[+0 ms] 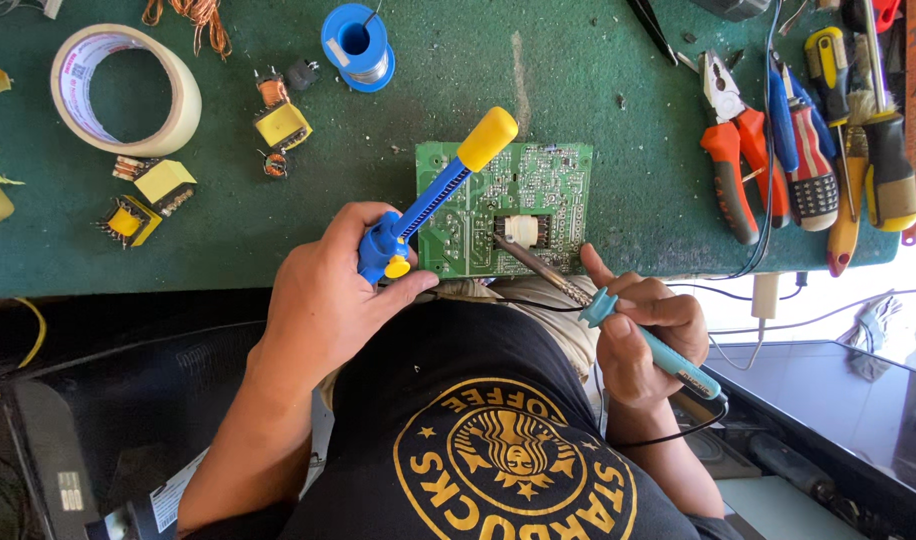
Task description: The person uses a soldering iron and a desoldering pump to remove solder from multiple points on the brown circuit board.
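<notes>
the green rectangular circuit board, solder side up with silvery joints and a white part in a square cut-out, lay at the near edge of the green felt work mat. the right hand gripped a teal-handled soldering iron, its metal tip touching the board beside the white part. the left hand clasped a blue desoldering pump with a yellow knob, slanted over the board's left side. red-handled pliers lay far right, a tape roll far left.
</notes>
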